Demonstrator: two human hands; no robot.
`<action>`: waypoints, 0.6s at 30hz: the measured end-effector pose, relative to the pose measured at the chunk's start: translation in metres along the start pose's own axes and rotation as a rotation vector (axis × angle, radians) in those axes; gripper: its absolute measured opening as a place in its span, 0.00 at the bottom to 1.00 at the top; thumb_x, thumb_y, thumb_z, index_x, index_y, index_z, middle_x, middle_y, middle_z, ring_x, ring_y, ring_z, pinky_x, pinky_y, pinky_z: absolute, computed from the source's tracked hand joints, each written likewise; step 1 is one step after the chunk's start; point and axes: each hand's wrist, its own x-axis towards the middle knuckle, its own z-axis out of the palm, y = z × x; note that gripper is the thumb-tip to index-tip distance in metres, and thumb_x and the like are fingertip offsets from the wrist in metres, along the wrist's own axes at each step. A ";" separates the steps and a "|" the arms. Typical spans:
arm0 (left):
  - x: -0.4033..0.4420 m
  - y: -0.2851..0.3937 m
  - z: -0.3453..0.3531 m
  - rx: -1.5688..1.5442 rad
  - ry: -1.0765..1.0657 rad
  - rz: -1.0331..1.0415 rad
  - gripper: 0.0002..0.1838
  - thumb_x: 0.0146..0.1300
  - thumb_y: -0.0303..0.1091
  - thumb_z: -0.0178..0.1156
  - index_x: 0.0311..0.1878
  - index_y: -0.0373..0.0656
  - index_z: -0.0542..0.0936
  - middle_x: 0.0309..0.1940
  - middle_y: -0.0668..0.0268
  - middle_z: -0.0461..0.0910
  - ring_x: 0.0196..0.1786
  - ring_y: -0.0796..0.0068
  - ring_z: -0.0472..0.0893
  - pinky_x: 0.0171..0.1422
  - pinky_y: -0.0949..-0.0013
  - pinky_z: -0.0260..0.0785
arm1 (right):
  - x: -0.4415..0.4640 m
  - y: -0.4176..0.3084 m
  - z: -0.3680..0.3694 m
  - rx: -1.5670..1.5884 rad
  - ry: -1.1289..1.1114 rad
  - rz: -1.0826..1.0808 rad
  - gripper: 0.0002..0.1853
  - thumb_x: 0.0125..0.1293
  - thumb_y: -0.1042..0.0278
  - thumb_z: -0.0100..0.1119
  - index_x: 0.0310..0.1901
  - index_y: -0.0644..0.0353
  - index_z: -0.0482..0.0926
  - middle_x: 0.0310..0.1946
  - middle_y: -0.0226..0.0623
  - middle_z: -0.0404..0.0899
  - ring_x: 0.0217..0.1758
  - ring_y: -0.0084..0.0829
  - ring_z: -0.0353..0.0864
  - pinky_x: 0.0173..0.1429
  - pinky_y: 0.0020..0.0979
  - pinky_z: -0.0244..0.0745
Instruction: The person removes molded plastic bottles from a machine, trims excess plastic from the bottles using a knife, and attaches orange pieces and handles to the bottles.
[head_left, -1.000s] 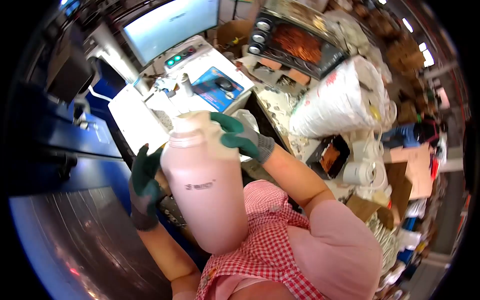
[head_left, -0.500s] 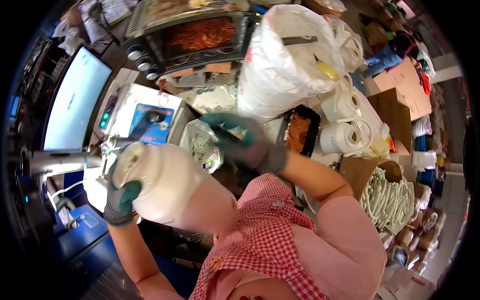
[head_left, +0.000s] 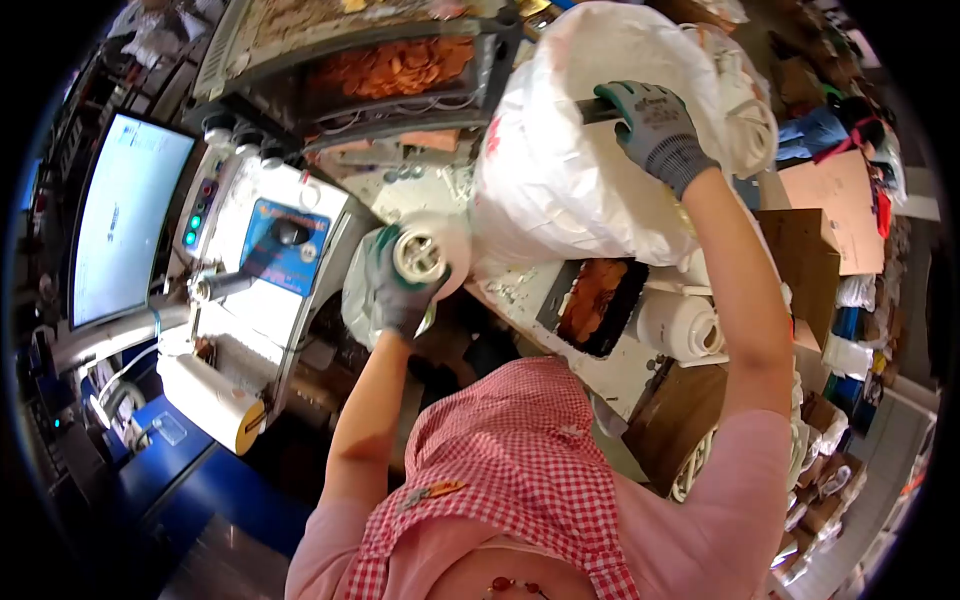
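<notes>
My left hand (head_left: 398, 290), in a grey and green work glove, grips a white plastic container (head_left: 455, 245) above the gap by the bench. The container's round end, with cross-shaped ribs inside, faces up toward me. A clear plastic bag (head_left: 358, 295) hangs just behind that hand. Over at the large white sack (head_left: 540, 190), my gloved right hand (head_left: 655, 125) has its fingers closed round a dark flat tool (head_left: 598, 110) at the sack's top. Most of the tool is hidden by the glove.
An oven (head_left: 350, 110) holding orange-brown pieces stands at the back. Right of me are a black tray (head_left: 622, 310) of similar pieces, white plastic vessels (head_left: 680, 325) and a cardboard box (head_left: 800, 245). To the left are a monitor (head_left: 130, 220) and a white cylinder (head_left: 210, 400).
My left hand has moved right and away from me with the container, turning its ribbed end up. My right hand has gone from the middle to the sack's top and closed on the flat tool there.
</notes>
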 end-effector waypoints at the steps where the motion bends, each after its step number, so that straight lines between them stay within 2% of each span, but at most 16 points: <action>1: 0.006 -0.002 0.008 0.049 0.004 0.054 0.42 0.41 0.39 0.80 0.61 0.39 0.71 0.61 0.54 0.72 0.64 0.50 0.72 0.68 0.55 0.66 | 0.008 -0.011 0.007 -0.108 -0.134 0.016 0.15 0.59 0.60 0.65 0.47 0.50 0.79 0.47 0.40 0.80 0.52 0.42 0.80 0.57 0.40 0.72; 2: 0.013 -0.002 0.015 0.091 0.014 0.117 0.42 0.41 0.40 0.80 0.61 0.39 0.71 0.61 0.54 0.73 0.64 0.49 0.71 0.69 0.54 0.65 | 0.016 -0.016 0.010 -0.228 -0.260 0.027 0.16 0.58 0.60 0.66 0.48 0.49 0.78 0.48 0.38 0.79 0.54 0.42 0.78 0.59 0.41 0.70; 4: 0.025 -0.007 0.019 0.134 0.010 0.168 0.42 0.40 0.40 0.80 0.60 0.39 0.72 0.61 0.54 0.73 0.65 0.48 0.70 0.69 0.51 0.64 | 0.020 -0.004 -0.002 -0.178 -0.213 -0.002 0.18 0.55 0.59 0.70 0.47 0.50 0.78 0.46 0.37 0.79 0.52 0.41 0.79 0.57 0.43 0.72; 6: 0.032 -0.010 0.013 0.112 0.025 0.196 0.41 0.38 0.40 0.80 0.58 0.40 0.73 0.59 0.54 0.73 0.63 0.48 0.71 0.68 0.50 0.65 | 0.013 0.023 -0.019 -0.041 -0.042 0.074 0.23 0.50 0.61 0.74 0.49 0.50 0.79 0.44 0.37 0.80 0.49 0.41 0.80 0.55 0.40 0.75; 8: 0.030 -0.018 0.012 0.050 0.028 0.165 0.41 0.38 0.41 0.80 0.58 0.41 0.73 0.58 0.54 0.74 0.62 0.47 0.71 0.68 0.50 0.65 | 0.013 0.033 -0.061 0.234 0.102 0.105 0.23 0.48 0.64 0.77 0.48 0.54 0.81 0.38 0.36 0.82 0.41 0.36 0.82 0.49 0.34 0.78; 9: 0.031 -0.021 0.017 0.106 0.041 0.170 0.42 0.38 0.43 0.80 0.58 0.41 0.73 0.57 0.54 0.74 0.62 0.48 0.70 0.68 0.50 0.64 | 0.011 0.031 -0.077 0.688 0.123 0.356 0.21 0.49 0.63 0.79 0.44 0.60 0.81 0.34 0.34 0.83 0.35 0.31 0.82 0.44 0.30 0.78; 10: 0.035 -0.018 0.018 0.119 0.024 0.154 0.41 0.38 0.44 0.79 0.58 0.41 0.73 0.57 0.55 0.74 0.63 0.48 0.70 0.69 0.50 0.63 | 0.010 0.048 -0.084 0.459 0.194 0.381 0.21 0.51 0.60 0.79 0.41 0.63 0.81 0.34 0.34 0.83 0.33 0.27 0.82 0.41 0.30 0.77; 12: 0.043 -0.009 0.021 0.152 -0.002 0.112 0.41 0.38 0.45 0.79 0.57 0.41 0.73 0.57 0.56 0.74 0.63 0.49 0.70 0.69 0.51 0.62 | 0.013 0.068 -0.102 0.302 0.257 0.486 0.21 0.50 0.61 0.79 0.42 0.62 0.81 0.33 0.36 0.83 0.35 0.27 0.82 0.43 0.31 0.78; 13: 0.048 -0.011 0.024 0.174 0.001 0.117 0.42 0.35 0.46 0.80 0.56 0.43 0.75 0.56 0.56 0.74 0.61 0.50 0.70 0.67 0.48 0.62 | 0.020 0.066 -0.110 0.082 0.340 0.472 0.20 0.52 0.61 0.78 0.42 0.63 0.81 0.33 0.35 0.84 0.37 0.26 0.82 0.45 0.30 0.77; 14: 0.053 -0.010 0.026 0.163 0.005 0.121 0.42 0.35 0.46 0.80 0.56 0.43 0.75 0.56 0.56 0.74 0.61 0.50 0.70 0.67 0.48 0.62 | 0.021 0.083 -0.113 0.071 0.344 0.468 0.20 0.52 0.61 0.78 0.42 0.63 0.81 0.33 0.35 0.84 0.37 0.26 0.82 0.45 0.30 0.77; 15: 0.055 -0.009 0.023 0.163 -0.011 0.147 0.42 0.35 0.47 0.80 0.56 0.43 0.75 0.57 0.56 0.74 0.62 0.50 0.70 0.67 0.48 0.62 | 0.019 0.109 -0.112 0.302 0.438 0.435 0.18 0.54 0.62 0.76 0.42 0.63 0.82 0.34 0.34 0.84 0.37 0.25 0.82 0.46 0.30 0.77; 16: 0.053 -0.010 0.017 0.168 -0.032 0.163 0.42 0.35 0.47 0.80 0.57 0.43 0.75 0.57 0.57 0.74 0.62 0.50 0.70 0.67 0.48 0.62 | 0.026 0.104 -0.112 0.543 0.520 0.401 0.16 0.57 0.64 0.74 0.42 0.64 0.82 0.34 0.33 0.85 0.38 0.24 0.82 0.47 0.29 0.77; 17: 0.050 -0.012 0.013 0.171 -0.031 0.148 0.42 0.35 0.47 0.80 0.57 0.43 0.75 0.57 0.57 0.74 0.62 0.50 0.70 0.67 0.48 0.62 | 0.022 0.096 -0.118 0.792 0.522 0.377 0.12 0.59 0.69 0.71 0.43 0.63 0.84 0.36 0.31 0.85 0.38 0.22 0.81 0.48 0.27 0.76; 18: 0.050 -0.013 0.012 0.158 -0.026 0.137 0.42 0.34 0.46 0.80 0.57 0.44 0.75 0.57 0.57 0.74 0.62 0.50 0.70 0.67 0.49 0.61 | 0.023 0.092 -0.124 0.872 0.486 0.499 0.10 0.59 0.74 0.70 0.42 0.62 0.85 0.36 0.31 0.85 0.38 0.21 0.81 0.48 0.26 0.76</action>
